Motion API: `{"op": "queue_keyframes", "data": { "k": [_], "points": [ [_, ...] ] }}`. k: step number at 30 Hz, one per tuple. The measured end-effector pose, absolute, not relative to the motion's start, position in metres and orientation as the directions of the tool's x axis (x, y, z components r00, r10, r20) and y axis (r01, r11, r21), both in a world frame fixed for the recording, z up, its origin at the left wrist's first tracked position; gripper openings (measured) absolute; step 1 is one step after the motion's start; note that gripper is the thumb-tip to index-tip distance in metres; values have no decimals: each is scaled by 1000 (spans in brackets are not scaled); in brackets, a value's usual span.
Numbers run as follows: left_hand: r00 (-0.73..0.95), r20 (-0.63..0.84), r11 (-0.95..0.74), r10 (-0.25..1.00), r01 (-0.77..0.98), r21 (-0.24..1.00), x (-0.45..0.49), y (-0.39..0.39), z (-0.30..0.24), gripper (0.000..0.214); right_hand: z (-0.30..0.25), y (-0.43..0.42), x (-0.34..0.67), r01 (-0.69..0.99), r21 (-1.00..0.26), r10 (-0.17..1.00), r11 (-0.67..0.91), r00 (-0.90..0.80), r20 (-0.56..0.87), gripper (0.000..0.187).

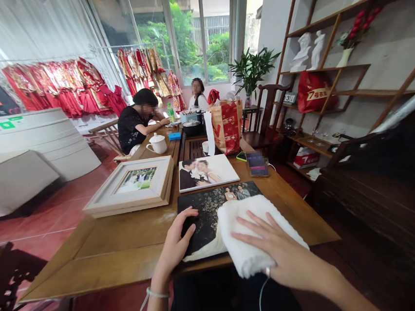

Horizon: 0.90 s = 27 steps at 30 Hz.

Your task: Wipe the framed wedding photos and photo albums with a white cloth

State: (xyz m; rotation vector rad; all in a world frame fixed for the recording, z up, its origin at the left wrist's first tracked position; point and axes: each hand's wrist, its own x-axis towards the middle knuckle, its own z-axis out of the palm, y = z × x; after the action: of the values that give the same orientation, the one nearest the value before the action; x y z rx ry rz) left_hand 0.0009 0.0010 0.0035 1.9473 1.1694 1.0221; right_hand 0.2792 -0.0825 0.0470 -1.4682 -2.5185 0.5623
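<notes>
A dark photo panel (205, 209), printed with a couple among pale blossoms, lies flat at the near edge of the table. My left hand (176, 236) rests along its left side, open, thumb apart from the fingers and fingertips touching the surface. A folded white towel (283, 216) covers the panel's right part. On top of it my right hand (263, 238) lies flat and open, fingers spread. Just beyond the panel is a white wedding photo board (216, 171). Stacked white picture frames (103, 194) lie to the left, the top one holding a small outdoor photo.
On the wooden table (121, 252) stand a phone (258, 164), a white lidded cup (157, 144) and a red-and-tan paper bag (227, 126). One person (133, 128) leans on the far left side; another person (198, 97) sits at the back. Shelves (351, 88) line the right.
</notes>
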Motion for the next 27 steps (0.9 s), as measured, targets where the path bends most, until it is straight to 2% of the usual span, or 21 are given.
{"op": "queue_keyframes", "data": {
  "k": [7, 12, 16, 22, 27],
  "points": [
    [306, 300, -409, 904, 409, 816, 0, 3, 1, 24, 47, 4, 265, 920, -286, 959, 269, -285, -12, 74],
    [316, 308, -422, 897, 407, 811, 0, 3, 2, 24, 41, -7, 220, 913, -273, 952, 302, -303, 39, 68],
    [310, 315, -424, 897, 406, 809, 1, 1, 5, 21, 41, -56, 199, 851, -314, 902, 421, -429, 46, 76],
    [301, 322, -426, 898, 400, 812, 0, 3, 2, 22, 50, -107, 228, 741, -465, 803, 485, -587, -99, 92],
    [309, 310, -419, 899, 404, 813, 0, 4, 1, 23, 46, -105, 275, 749, -508, 854, 425, -518, -49, 90]
  ]
}}
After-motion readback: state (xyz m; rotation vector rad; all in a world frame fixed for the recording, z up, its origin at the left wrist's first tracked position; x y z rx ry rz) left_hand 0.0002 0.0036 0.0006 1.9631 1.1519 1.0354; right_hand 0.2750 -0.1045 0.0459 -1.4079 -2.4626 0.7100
